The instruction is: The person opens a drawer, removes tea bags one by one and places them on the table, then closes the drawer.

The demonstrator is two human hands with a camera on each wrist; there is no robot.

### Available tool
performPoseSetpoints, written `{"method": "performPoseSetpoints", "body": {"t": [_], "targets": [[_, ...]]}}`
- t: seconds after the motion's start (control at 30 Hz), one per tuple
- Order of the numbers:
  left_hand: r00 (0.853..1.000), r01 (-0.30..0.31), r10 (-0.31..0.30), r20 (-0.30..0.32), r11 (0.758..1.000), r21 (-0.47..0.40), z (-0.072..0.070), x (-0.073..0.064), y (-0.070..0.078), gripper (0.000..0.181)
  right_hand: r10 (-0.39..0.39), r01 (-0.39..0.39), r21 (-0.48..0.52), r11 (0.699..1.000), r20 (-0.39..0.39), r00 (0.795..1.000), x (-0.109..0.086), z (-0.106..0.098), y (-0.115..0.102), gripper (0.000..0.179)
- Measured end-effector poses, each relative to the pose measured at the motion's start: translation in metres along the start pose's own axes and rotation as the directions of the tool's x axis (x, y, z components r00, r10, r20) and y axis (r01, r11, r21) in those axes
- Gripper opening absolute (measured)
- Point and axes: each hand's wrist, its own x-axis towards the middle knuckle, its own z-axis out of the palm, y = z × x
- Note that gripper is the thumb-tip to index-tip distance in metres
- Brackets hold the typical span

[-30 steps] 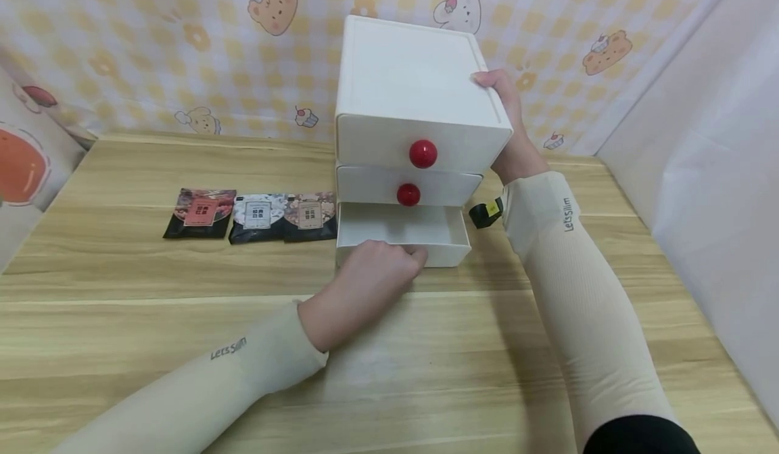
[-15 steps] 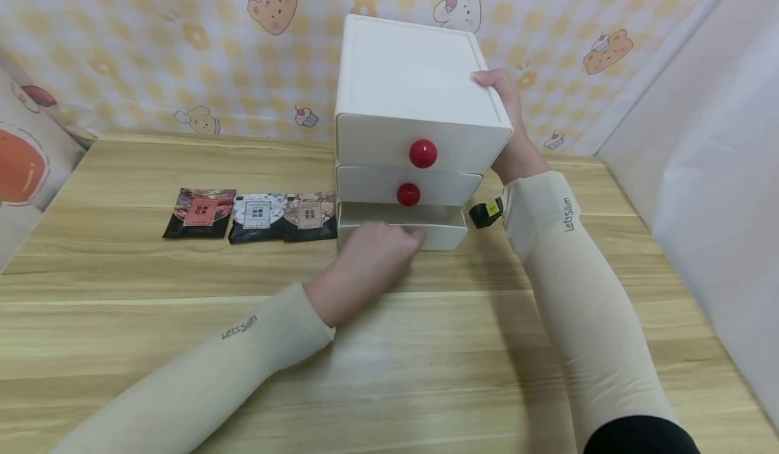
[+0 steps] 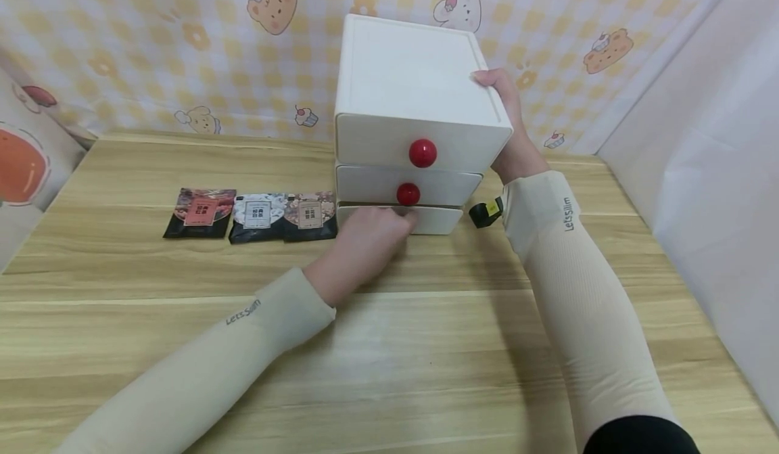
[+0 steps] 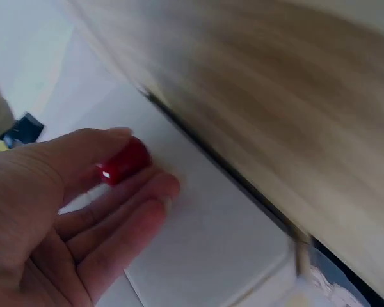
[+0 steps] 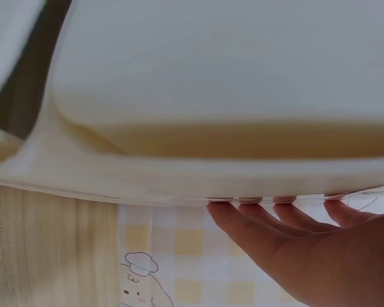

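A white three-drawer cabinet (image 3: pixel 420 75) stands on the table, with red round knobs on its fronts. My left hand (image 3: pixel 371 241) is at the bottom drawer (image 3: pixel 438 221), which sits in under the middle drawer (image 3: pixel 365 185). In the left wrist view, the thumb and fingers of that hand hold the drawer's red knob (image 4: pixel 125 163). My right hand (image 3: pixel 514 129) presses against the cabinet's right side toward the back, one digit on its top edge. In the right wrist view, its straight fingers (image 5: pixel 256 230) touch the white panel with their tips.
Left of the cabinet, three flat packets lie in a row: a red-and-black one (image 3: pixel 199 214), a white-and-black one (image 3: pixel 258 217) and a pinkish-black one (image 3: pixel 310 216). A small black-and-yellow object (image 3: pixel 485 213) lies by the cabinet's right side. A patterned cloth (image 3: pixel 231 68) hangs behind the table.
My left hand has moved away from me, pushing the bottom drawer from well pulled out to in under the middle one. The right hand stays in place on the cabinet.
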Motion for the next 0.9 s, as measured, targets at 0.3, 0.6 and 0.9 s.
{"method": "performPoseSetpoints", "body": {"t": [0.3,0.6,0.9], "targets": [[1.000,0.025,-0.025,0.012,1.000,-0.007,-0.0019,0.0023,-0.0042,0.021,-0.011,0.011,-0.014,1.000,0.010,1.000,0.0000,-0.0002,0.0001,0.060],[0.999,0.034,-0.034,-0.003,0.999,-0.037,-0.0016,0.0022,-0.0057,0.019,-0.029,0.029,-0.006,1.000,0.028,0.999,0.0003,-0.0017,0.0001,0.060],[0.997,0.025,-0.028,-0.065,0.998,-0.052,0.0037,-0.0010,-0.0068,0.018,-0.019,0.019,-0.004,1.000,0.012,1.000,0.0002,0.0004,0.0006,0.060]]}}
